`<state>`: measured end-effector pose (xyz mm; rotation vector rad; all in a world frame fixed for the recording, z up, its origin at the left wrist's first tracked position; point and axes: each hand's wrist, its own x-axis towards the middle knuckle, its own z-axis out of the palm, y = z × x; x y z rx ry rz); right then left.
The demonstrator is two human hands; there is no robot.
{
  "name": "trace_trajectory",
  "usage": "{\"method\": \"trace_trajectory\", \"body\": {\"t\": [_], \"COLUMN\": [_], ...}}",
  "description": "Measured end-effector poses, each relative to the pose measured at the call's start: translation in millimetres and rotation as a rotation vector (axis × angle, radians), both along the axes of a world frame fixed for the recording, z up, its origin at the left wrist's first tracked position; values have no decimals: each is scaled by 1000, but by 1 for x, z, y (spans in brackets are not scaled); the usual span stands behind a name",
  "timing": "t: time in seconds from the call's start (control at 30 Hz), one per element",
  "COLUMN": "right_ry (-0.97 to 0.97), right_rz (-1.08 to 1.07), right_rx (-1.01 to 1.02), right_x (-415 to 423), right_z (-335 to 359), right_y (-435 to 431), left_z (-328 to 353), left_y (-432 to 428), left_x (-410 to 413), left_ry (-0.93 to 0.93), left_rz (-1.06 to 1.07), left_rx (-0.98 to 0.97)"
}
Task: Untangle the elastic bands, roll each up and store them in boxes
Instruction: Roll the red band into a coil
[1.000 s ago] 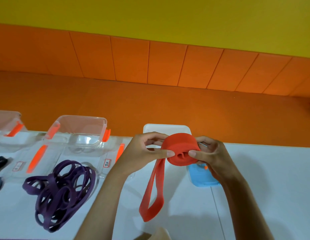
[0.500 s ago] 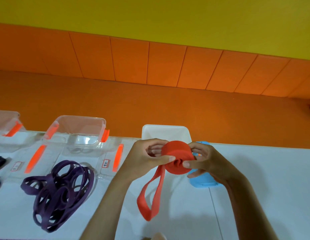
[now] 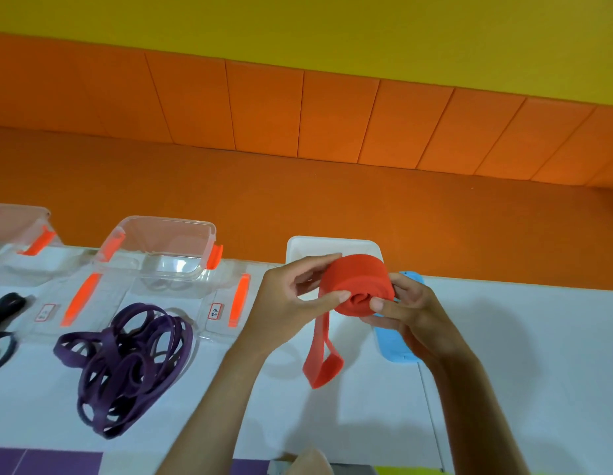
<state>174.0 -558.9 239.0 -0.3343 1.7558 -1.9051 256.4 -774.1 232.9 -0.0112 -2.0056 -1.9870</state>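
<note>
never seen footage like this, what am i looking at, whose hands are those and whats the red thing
There is no machine here. A person wears a camera on the head, so this single picture looks forward and down at their own two bare hands. The left hand and the right hand grip a red elastic band, mostly wound into a roll and held above a white table. Its loose end hangs down. On the table to the left lies a tangle of purple bands, and behind it stands a clear box with orange clips. A white container and a blue object sit partly hidden behind the hands.
</note>
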Motion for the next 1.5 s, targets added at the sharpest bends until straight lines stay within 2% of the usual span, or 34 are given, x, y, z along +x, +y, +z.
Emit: {"method": "trace_trajectory", "body": {"t": [0.1,0.3,0.43,0.57,0.7,0.87,1.0,1.1,1.27,1.37,1.5], "right_ry": [-48,-167,-236,-237,-297,-224,-178,-159,-153,-169,-153], "right_rz": [-41,-46,-32,-21,-10,75,175,149,63,109,149], "right_rx": [-94,-200,-170,-213,-292,-202,-135,-165,-244,-296,-186], "right_x": [5,14,21,25,28,28,24,23,23,23,23], "right_z": [-2,-6,-9,-8,-9,-7,-2,-3,-5,-3,-8], "right_y": [-8,-12,-14,-19,-26,-25,-22,-23,-27,-28,-32], "left_z": [3,10,14,9,8,8,5,2,3,6,-1], "left_y": [5,-5,-7,2,-6,-10,-9,-5,-3,-4,0], "left_x": [3,13,17,19,25,32,33,32,31,32,28], "left_ry": [56,62,8,8,-54,-61,-50,-41,-14,1,8], "left_rz": [52,54,55,179,90,72,105,165,166,130,207], "left_rx": [134,34,127,183,166,175,258,294,230,176,154]}}
